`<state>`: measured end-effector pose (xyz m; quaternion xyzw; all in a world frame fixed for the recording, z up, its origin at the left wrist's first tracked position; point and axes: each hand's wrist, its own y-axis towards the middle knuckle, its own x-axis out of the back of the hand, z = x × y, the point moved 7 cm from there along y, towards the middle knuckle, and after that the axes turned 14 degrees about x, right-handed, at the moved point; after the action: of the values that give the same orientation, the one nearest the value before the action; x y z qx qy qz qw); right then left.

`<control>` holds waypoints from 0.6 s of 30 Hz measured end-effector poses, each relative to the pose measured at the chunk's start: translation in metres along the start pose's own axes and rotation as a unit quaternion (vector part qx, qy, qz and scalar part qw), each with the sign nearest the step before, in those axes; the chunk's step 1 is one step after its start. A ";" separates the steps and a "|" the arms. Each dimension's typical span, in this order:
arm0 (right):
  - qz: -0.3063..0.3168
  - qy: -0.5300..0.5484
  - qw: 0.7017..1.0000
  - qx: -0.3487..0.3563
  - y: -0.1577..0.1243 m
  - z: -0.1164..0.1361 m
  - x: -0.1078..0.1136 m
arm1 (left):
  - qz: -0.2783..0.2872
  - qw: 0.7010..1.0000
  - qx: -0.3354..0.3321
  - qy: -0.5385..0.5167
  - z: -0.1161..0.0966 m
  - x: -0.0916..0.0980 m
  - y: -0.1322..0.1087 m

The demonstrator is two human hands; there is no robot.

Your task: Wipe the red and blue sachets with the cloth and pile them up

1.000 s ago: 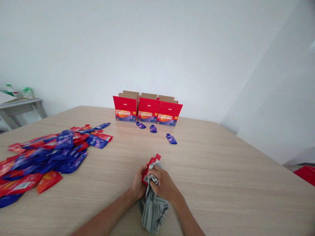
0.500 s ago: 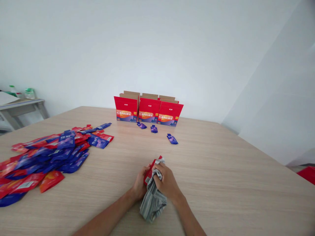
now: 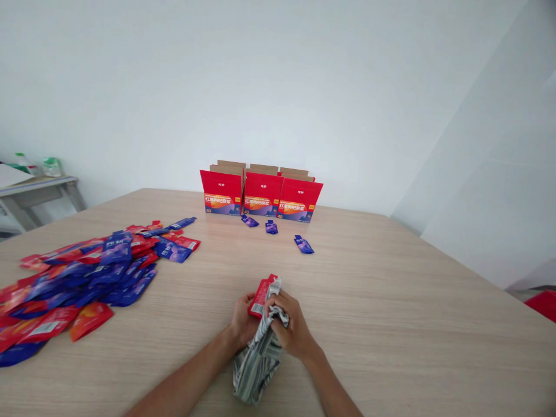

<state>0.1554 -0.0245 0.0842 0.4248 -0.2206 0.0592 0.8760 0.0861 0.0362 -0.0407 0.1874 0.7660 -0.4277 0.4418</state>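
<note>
My left hand (image 3: 244, 319) is closed around the lower left side of a red pouch (image 3: 259, 296), whose back with a barcode faces me. A grey striped cloth (image 3: 259, 365) is bunched in my right hand (image 3: 293, 325), its upper end lying against the pouch's right edge and its loose part hanging down toward me. Part of the pouch is hidden behind the cloth and my right fingers. Both hands are close together above the near middle of the wooden table (image 3: 369, 324).
A heap of red and blue pouches (image 3: 99, 272) spreads over the table's left side. Three open red boxes (image 3: 263, 194) stand in a row at the back, with three blue pouches (image 3: 303, 244) lying in front of them. A side table (image 3: 43, 184) holds small items at far left.
The cloth's lower end has swung left and toward me. The red pouch has shifted slightly left, and more of its barcode side shows.
</note>
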 end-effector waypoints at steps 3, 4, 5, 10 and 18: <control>-0.041 0.036 0.998 0.012 0.000 0.004 0.004 | 0.043 0.999 0.033 0.005 -0.001 -0.006 -0.001; -0.047 0.046 0.998 0.014 0.000 0.004 0.005 | 0.057 0.997 0.044 0.013 0.000 -0.008 -0.002; -0.050 0.056 0.997 0.016 0.000 0.004 0.004 | 0.067 0.996 0.055 0.022 0.001 -0.011 -0.004; -0.036 0.025 0.999 0.018 -0.001 0.000 0.000 | 0.112 0.988 0.050 0.092 0.007 -0.024 -0.013; 0.004 -0.020 0.999 0.039 0.000 0.009 0.005 | 0.068 0.990 -0.100 0.067 -0.013 -0.017 -0.009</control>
<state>0.1572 -0.0320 0.0909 0.4588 -0.2371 0.0625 0.8541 0.0820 0.0435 -0.0189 0.2223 0.8184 -0.3045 0.4337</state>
